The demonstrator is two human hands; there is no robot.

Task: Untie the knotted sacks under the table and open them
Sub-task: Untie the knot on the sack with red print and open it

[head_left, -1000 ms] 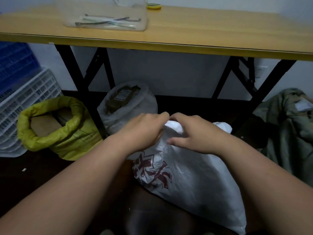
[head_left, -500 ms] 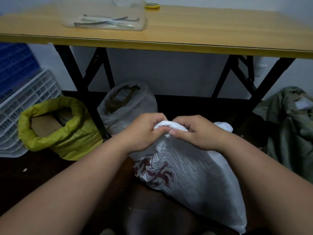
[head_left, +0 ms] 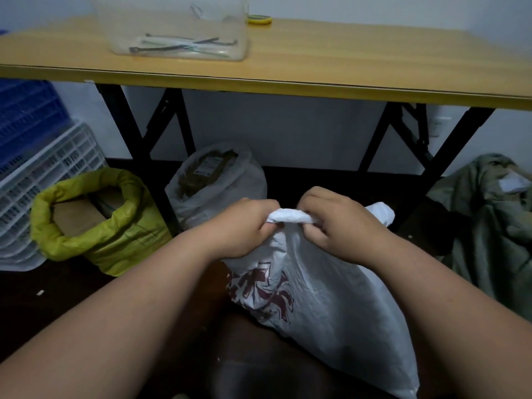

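The white sack [head_left: 331, 306] leans on the dark floor just in front of the table [head_left: 316, 56], its edge overhead. Left hand [head_left: 244, 228] and right hand [head_left: 336, 226] each grip the bunched top, fists closer together a moment ago. A yellow sack [head_left: 95, 226] stands open left of it; bare floor lies nearest.

A clear plastic bin [head_left: 178, 30] is sitting on the wooden desk [head_left: 345, 59], holding a few thin dark tools. A yellow-green roll of tape [head_left: 260, 19] is lying just behind the bin. White [head_left: 43, 174] and blue [head_left: 23, 119] slatted crates are leaning at the far left. A crumpled olive-green cloth [head_left: 489, 220] is lying on the dark floor [head_left: 43, 298] at right.
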